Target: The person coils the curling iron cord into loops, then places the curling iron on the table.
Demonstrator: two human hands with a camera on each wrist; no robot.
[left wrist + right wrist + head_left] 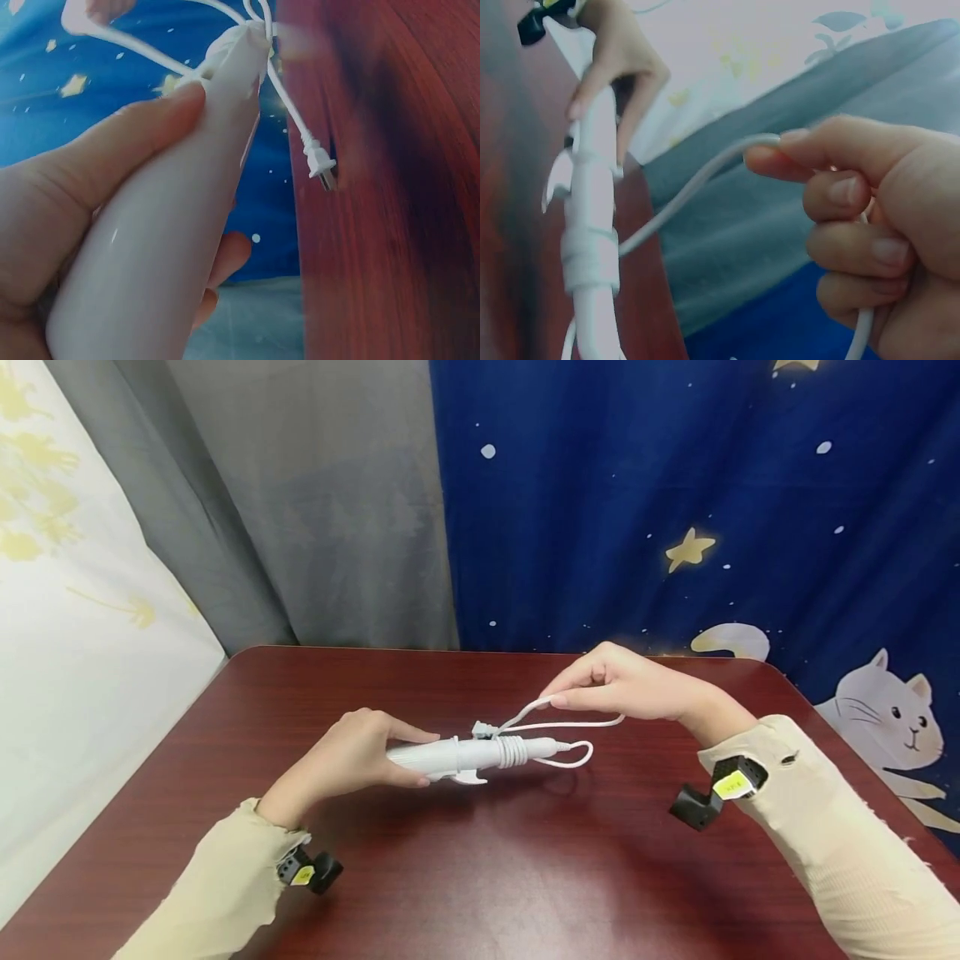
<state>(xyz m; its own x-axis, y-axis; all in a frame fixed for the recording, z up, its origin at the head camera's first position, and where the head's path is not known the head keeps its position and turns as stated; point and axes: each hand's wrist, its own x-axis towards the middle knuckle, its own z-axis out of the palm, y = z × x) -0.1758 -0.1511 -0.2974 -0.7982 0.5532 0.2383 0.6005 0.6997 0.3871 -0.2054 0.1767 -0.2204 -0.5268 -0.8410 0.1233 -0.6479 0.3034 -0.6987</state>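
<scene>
The white appliance [474,755] is hovering over the tabletop [450,877], between its left and right edges and short of the far edge. At its left end, my left grip [363,750] is clamping round the thick body. Farther right, the plug [483,729] is showing just beyond, the white cord [512,751] is winding round the narrower part, and my right grip [626,683] is pinching a raised length of cord.

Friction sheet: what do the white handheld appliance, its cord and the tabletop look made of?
Appliance: probably hard plastic, smooth, slightly glossy, from soft highlights.
Cord: likely flexible plastic or rubber; smooth, bends in curves.
Tabletop: wood or laminate, can't tell; streaky grain, glossy reflections.
</scene>
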